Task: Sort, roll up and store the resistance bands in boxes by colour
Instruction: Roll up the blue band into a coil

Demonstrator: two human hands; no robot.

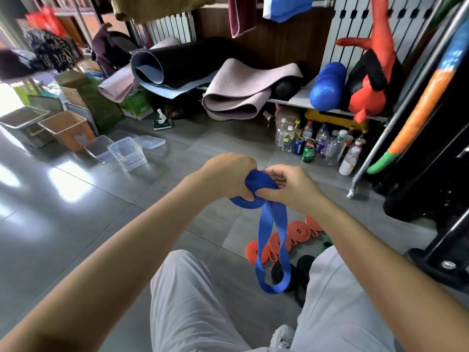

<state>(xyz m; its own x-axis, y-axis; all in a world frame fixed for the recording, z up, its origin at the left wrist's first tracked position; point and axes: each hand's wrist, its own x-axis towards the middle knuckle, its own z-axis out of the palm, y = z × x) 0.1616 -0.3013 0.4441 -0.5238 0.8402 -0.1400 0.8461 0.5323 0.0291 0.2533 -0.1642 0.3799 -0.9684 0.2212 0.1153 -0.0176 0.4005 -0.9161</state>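
Observation:
A blue resistance band [272,250] is partly wound into a roll held in front of me, and its loose loop hangs down between my knees. My left hand [228,176] grips the rolled part. My right hand [289,184] pinches the band at the roll's right side. On the floor below lie several orange bands [297,232] coiled flat, black bands [304,265] beside my right leg, and a bit of a green band [327,242]. Clear plastic boxes [127,153] stand open on the floor to the left.
An orange bin [68,130] and a grey bin [25,123] stand behind the clear boxes, with a loose lid [149,142]. Rolled yoga mats [236,90] lie on a low shelf. Bottles and cans [314,146] crowd the floor at right, next to a metal rack [380,138].

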